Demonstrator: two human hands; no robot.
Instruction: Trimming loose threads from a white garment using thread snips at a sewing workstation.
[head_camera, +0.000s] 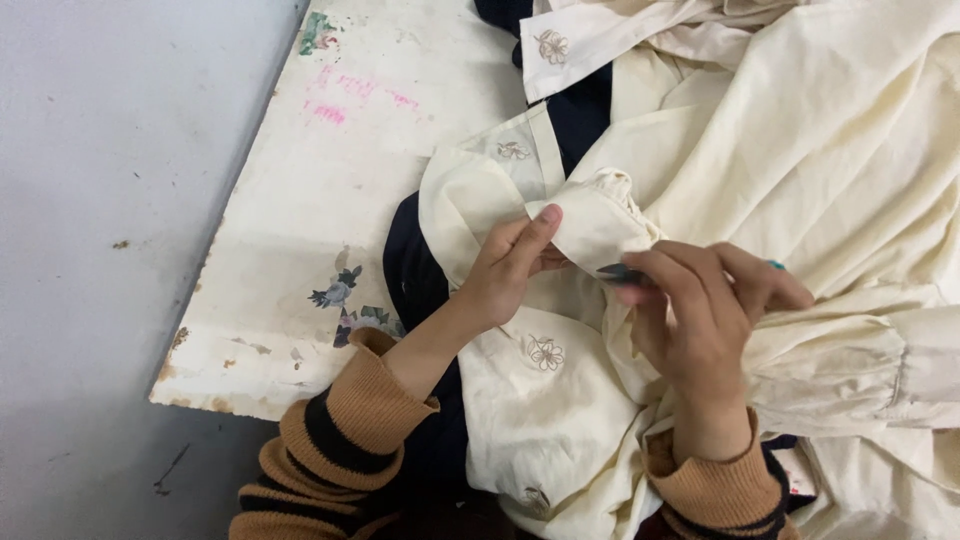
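Observation:
A cream garment (800, 150) with small embroidered flowers lies heaped on a worn white table (330, 200). My left hand (505, 270) pinches a gathered cuff (595, 220) of the cream fabric between thumb and fingers. My right hand (700, 310) is closed on a small dark tool (620, 271) whose tip touches the same cuff; a bit of teal shows behind its fingers. Both wrists wear brown and dark striped sleeves.
Dark navy cloth (415, 280) lies under the cream pieces. The table has a chipped corner at the lower left, pink marks and a faded flower print (340, 295). Grey floor (90, 250) lies to the left. Another gathered sleeve (880, 370) rests at the right.

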